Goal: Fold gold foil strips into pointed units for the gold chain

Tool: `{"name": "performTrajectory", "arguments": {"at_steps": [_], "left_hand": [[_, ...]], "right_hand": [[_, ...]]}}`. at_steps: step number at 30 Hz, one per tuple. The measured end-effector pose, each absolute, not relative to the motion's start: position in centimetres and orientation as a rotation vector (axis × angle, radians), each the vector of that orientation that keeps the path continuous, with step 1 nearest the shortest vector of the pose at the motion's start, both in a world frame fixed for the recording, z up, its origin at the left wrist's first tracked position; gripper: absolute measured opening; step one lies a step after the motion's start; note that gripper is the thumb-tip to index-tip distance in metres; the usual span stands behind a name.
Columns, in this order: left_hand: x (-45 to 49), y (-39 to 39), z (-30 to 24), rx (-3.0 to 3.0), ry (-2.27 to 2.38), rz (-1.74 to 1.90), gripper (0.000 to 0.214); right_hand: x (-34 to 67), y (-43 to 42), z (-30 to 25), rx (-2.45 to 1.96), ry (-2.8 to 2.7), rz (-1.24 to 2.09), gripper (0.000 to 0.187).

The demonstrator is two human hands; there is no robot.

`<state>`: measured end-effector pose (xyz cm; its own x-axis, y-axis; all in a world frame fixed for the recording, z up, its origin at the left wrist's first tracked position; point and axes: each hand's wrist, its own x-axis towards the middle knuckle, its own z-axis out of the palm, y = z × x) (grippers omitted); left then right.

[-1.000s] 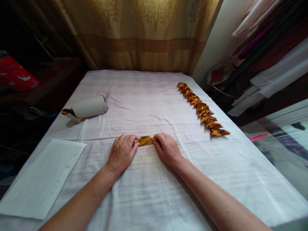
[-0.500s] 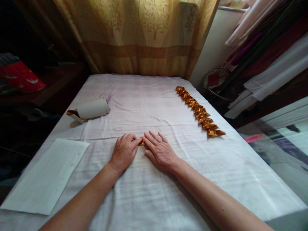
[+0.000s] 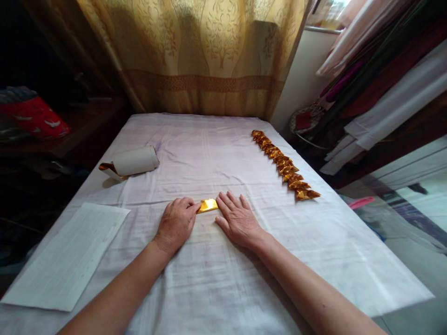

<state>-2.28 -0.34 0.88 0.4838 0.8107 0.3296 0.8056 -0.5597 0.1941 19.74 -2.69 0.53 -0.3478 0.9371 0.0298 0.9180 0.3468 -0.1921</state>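
Observation:
A small folded strip of gold foil paper (image 3: 208, 205) lies flat on the white cloth between my hands. My left hand (image 3: 178, 223) is closed, with thumb and fingertips pinching the strip's left end. Palm down on the cloth, my right hand (image 3: 238, 217) has its fingers stretched out, their tips at the strip's right end. Folded gold foil pieces (image 3: 284, 165) stand in a slanting row at the right of the table. A roll of paper (image 3: 136, 160), white outside and gold inside, rests at the left with its loose end curling out.
Near the left edge of the cloth-covered table (image 3: 209, 288) lies a white sheet of paper (image 3: 70, 256). A gold curtain (image 3: 209, 56) hangs at the far side. Clothes (image 3: 394, 107) hang at the right, and a red container (image 3: 38, 116) stands on dark furniture at the left.
My right hand has slid rightward, away from the left, baring more of the gold strip. The left hand keeps its hold. The view has shifted slightly.

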Motion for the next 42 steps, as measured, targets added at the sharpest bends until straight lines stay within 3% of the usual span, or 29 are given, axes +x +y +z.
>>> {"name": "performTrajectory", "arguments": {"at_steps": [8,13,23,28,35,42], "left_hand": [[-2.1,-1.4,1.3,2.892,1.395,0.622,0.04],[-0.3,-0.5,0.1,2.942,1.116,0.31,0.048],[-2.7,-0.2,-0.3,2.858,1.274,0.114,0.057],[-4.8,-0.2,0.4,2.857,1.345,0.115,0.052],[-2.7,-0.6,1.6,2.861,1.463,0.479,0.035],[-2.4,0.4,1.2,2.937,1.337,0.536,0.018]], "right_hand": [[19.5,-2.8,0.9,-1.717,-2.471,0.194,0.059],[19.7,-2.8,0.6,-1.712,-2.477,0.205,0.06],[19.6,-2.6,1.1,-1.769,-2.492,0.305,0.062],[19.4,-2.7,1.3,-1.784,-2.481,0.308,0.061],[19.1,-2.7,1.0,-1.795,-2.446,0.271,0.061],[19.2,-2.7,0.9,-1.759,-2.418,0.243,0.059]]}}
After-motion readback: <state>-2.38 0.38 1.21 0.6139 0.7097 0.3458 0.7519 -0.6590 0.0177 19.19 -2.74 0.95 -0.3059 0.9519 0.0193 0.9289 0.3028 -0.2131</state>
